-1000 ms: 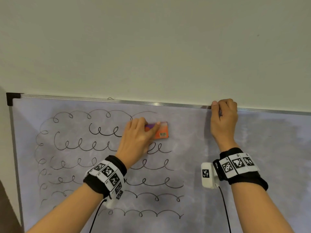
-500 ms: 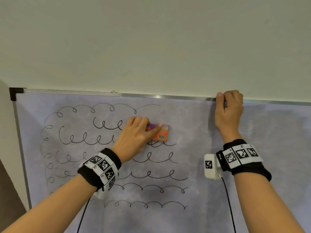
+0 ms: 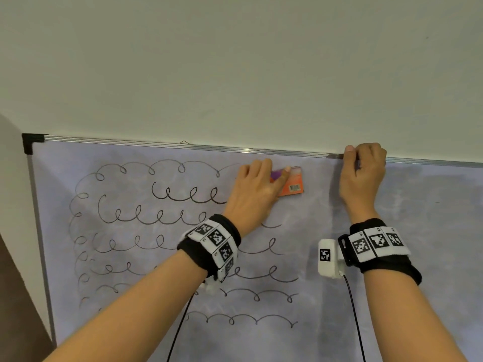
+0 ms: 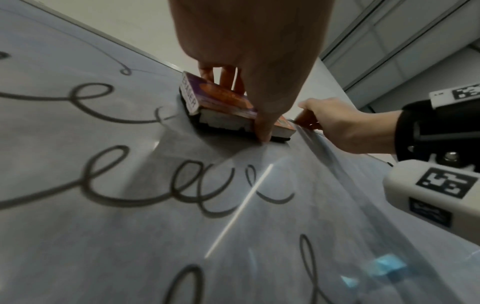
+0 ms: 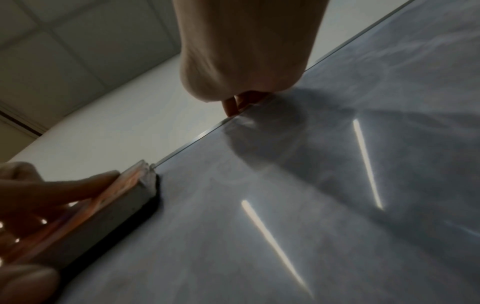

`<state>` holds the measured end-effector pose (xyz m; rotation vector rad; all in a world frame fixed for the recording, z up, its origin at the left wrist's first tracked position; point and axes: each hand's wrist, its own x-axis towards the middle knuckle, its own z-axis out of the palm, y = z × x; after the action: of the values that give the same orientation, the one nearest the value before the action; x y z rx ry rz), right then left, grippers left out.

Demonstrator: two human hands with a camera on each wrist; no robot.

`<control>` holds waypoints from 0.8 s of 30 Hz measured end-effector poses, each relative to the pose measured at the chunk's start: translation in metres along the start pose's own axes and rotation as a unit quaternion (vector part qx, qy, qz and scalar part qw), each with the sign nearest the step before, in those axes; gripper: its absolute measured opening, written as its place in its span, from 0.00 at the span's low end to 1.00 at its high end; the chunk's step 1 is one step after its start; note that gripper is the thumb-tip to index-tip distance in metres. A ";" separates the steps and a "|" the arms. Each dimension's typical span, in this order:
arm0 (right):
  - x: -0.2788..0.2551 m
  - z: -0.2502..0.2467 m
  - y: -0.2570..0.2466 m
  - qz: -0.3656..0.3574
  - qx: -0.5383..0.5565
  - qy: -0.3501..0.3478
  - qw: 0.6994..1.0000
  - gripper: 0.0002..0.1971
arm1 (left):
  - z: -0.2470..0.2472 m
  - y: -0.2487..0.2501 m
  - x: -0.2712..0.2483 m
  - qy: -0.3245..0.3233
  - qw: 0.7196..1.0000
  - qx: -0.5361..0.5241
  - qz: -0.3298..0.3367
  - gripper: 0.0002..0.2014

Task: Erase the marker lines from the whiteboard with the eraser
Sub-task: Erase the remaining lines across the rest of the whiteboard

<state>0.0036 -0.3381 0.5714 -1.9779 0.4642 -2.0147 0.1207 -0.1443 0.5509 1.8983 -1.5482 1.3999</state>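
The whiteboard (image 3: 313, 218) hangs on a wall and carries rows of black looped marker lines (image 3: 167, 218) on its left half. My left hand (image 3: 270, 171) grips the orange and purple eraser (image 3: 294, 185), thumb on one long side and fingers on the other, and presses its dark felt flat on the board near the top right end of the loops. In the left wrist view the eraser (image 4: 223, 102) lies just past the last loop of an upper row. My right hand (image 3: 362, 155) curls over the board's metal top frame (image 3: 183, 145), to the right of the eraser.
The board's right half (image 3: 431, 218) shows only grey smudges. A black corner cap (image 3: 30, 142) marks the top left corner, with bare wall (image 3: 235, 61) above. Cables hang from both wrist cameras in front of the lower board.
My left hand has slid the eraser right and slightly up, toward my right hand. The right ends of the upper loop rows are wiped away. The right hand keeps its hold on the frame.
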 end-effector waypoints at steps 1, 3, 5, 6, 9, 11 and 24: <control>0.000 0.000 -0.001 0.000 -0.001 0.000 1.000 0.17 | 0.000 0.003 0.001 -0.007 1.000 0.004 0.008 0.30; 0.000 -0.002 -0.001 0.000 -0.001 -0.006 1.000 0.17 | -0.001 0.004 0.001 -0.013 1.000 0.010 0.017 0.30; 0.001 -0.003 0.000 -0.004 -0.003 -0.017 1.000 0.18 | -0.002 -0.001 -0.005 -0.011 0.999 0.011 0.034 0.28; 0.001 -0.004 0.000 -0.006 -0.005 -0.023 1.000 0.18 | -0.002 -0.003 -0.011 -0.011 0.999 0.011 0.049 0.27; 0.002 -0.005 0.000 -0.007 -0.004 -0.026 1.000 0.16 | 0.004 0.001 -0.047 -0.049 0.990 0.017 0.134 0.24; 0.003 -0.004 -0.001 0.001 -0.002 -0.024 1.000 0.15 | 0.010 0.009 -0.077 -0.090 0.978 0.013 0.185 0.22; 0.003 -0.006 0.002 -0.007 -0.003 -0.029 1.000 0.16 | 0.019 -0.002 -0.093 0.004 0.999 -0.006 0.038 0.30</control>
<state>-0.0024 -0.3406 0.5734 -2.0428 0.4456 -1.9610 0.1380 -0.1052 0.4660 1.8426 -1.6387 1.4229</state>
